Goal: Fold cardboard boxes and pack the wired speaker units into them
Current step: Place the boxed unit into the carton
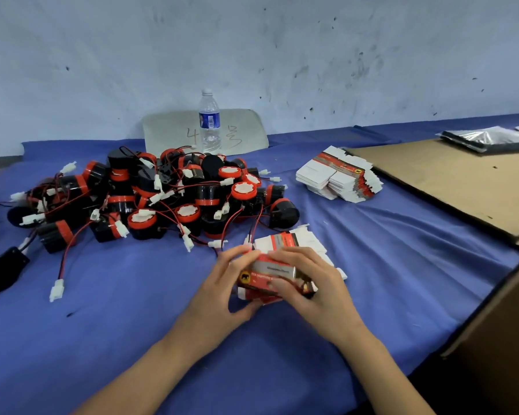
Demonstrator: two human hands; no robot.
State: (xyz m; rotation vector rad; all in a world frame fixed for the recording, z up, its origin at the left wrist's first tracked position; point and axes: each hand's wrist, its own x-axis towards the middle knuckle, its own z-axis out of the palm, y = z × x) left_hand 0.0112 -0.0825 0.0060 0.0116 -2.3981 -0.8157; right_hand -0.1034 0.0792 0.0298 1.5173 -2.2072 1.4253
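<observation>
- Here, near the front middle of a desk (pixel 132 324) covered in blue cloth, a person's two bare hands hold one small cardboard box (pixel 271 272) between them.
- The left hand (pixel 222 283) grips the box's left end, with its fingers (pixel 237 256) curled over the top edge and the thumb lower down.
- The right hand (pixel 312 289) covers the right end, its fingers (pixel 294 253) bent over the top and front face.
- The box lies directly between the hands. Its long axis runs left to right, tipped slightly down toward the right, and neither hand is nearer.
- The box is red with a white band, dark print and a small yellow round badge near its left end. It looks partly folded, but the hands hide its end flaps.
- A few flat boxes (pixel 297 241) lie on the cloth just behind the hands.
- The pile of speakers (pixel 150 199) sits behind and to the left, nearer the left hand. They are black drums with red rims, thin wires and white plugs.
- A bigger stack of flat boxes (pixel 339 178) rests further back on the right.
</observation>
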